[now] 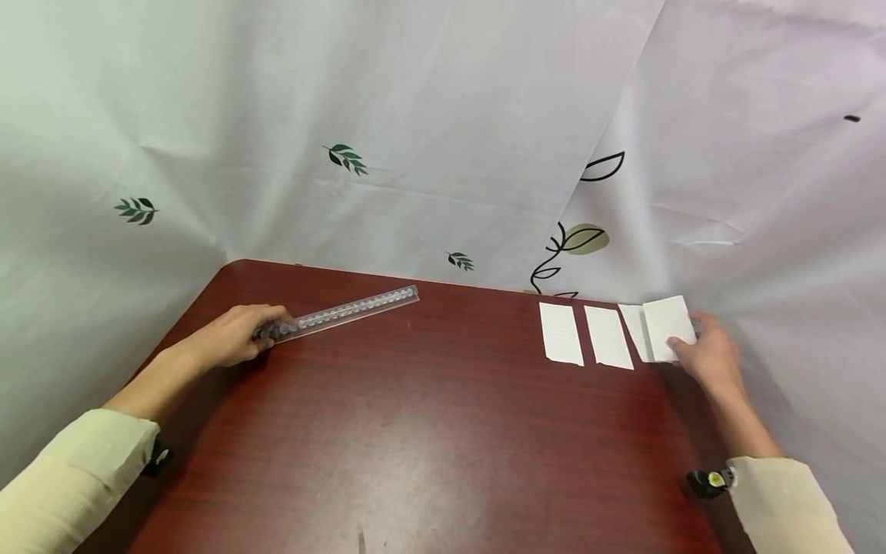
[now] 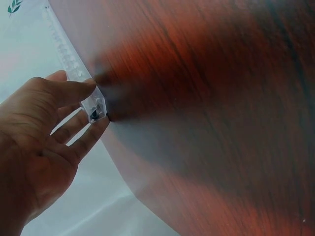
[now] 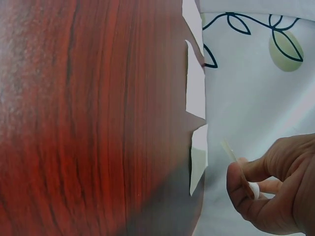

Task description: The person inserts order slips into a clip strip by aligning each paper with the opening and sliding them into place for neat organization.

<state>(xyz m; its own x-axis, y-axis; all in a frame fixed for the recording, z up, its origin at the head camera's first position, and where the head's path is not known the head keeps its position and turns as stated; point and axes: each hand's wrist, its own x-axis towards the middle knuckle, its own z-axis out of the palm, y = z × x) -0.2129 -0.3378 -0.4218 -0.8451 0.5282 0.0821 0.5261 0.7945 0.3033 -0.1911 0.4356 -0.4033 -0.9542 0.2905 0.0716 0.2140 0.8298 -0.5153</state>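
At the table's left back, my left hand [image 1: 242, 335] grips the near end of a long clear plastic case [image 1: 346, 311] with a row of clear round shapes along it. In the left wrist view the thumb is on one side of the case's end [image 2: 97, 109] and fingers on the other; a small dark piece shows inside. My right hand [image 1: 716, 358] pinches a white paper slip [image 1: 667, 327] between thumb and fingers at the right back corner. That slip partly covers another white slip [image 1: 635, 331]. In the right wrist view the held slip [image 3: 230, 152] appears nearly edge-on.
Two more white paper slips, one on the left [image 1: 561, 333] and one in the middle [image 1: 609, 337], lie side by side near the back edge. The reddish-brown table [image 1: 415, 431] meets a white cloth backdrop [image 1: 415, 100] with leaf prints behind and at both sides.
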